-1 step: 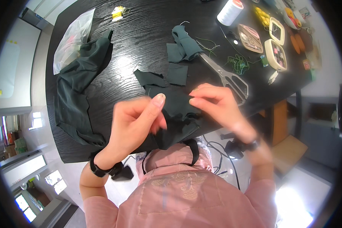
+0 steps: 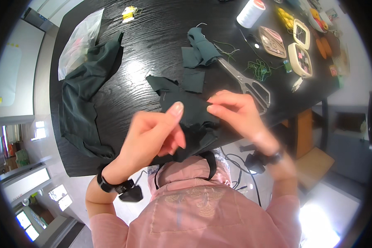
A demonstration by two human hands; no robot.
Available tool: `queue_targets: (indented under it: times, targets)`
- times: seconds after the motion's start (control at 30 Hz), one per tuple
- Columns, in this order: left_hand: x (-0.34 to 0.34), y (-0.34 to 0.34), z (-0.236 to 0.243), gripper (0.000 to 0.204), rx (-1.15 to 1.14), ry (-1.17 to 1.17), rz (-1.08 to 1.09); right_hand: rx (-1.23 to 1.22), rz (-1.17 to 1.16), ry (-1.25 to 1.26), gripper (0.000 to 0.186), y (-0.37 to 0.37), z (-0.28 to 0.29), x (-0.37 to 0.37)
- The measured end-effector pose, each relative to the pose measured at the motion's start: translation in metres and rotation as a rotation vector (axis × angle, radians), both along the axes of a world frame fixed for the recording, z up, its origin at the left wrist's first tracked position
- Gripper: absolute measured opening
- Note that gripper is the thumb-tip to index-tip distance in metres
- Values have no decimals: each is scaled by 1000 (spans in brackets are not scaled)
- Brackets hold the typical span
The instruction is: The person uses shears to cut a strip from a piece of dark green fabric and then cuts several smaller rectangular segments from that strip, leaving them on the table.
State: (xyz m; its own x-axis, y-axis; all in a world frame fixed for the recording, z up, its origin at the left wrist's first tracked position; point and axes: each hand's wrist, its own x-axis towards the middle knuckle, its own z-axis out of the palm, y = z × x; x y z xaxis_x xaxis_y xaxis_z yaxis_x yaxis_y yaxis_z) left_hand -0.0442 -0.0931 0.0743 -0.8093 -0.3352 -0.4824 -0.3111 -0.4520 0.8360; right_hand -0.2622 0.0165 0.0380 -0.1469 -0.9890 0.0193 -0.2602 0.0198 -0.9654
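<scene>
Fabric work fills a black wooden table [image 2: 153, 37], which stretches away beyond both hands. Well off beyond the left hand [image 2: 153, 134], a long dark green cloth [image 2: 84, 99] drapes over the table's edge, with a clear plastic bag [image 2: 76, 41] lying at its far end. The left hand curls closed, thumb raised and pressed to a small piece of dark green fabric [image 2: 190, 111]; the right hand [image 2: 235, 113] pinches the same piece from the other side between thumb and fingertips, so the fabric hangs stretched between them just above the near table edge. Just beyond the hands lie loose dark green scraps [image 2: 198, 53]. Beyond the right hand, close by, rest metal scissors [image 2: 246, 82], their handles nearest that hand. Farther off past the scissors stand a white spool of thread [image 2: 250, 12], two small open sewing boxes [image 2: 299, 49] and a tangle of green thread [image 2: 258, 68].
</scene>
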Motion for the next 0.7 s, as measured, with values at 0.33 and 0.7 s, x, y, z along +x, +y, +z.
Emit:
queue_targets:
  times: [0.33, 0.7]
  targets:
    - [-19, 30, -30, 27, 396, 68, 272, -654, 199, 939, 25, 23, 0, 36]
    - [-8, 27, -32, 29, 199, 244, 306, -61, -224, -3, 19, 12, 17, 43]
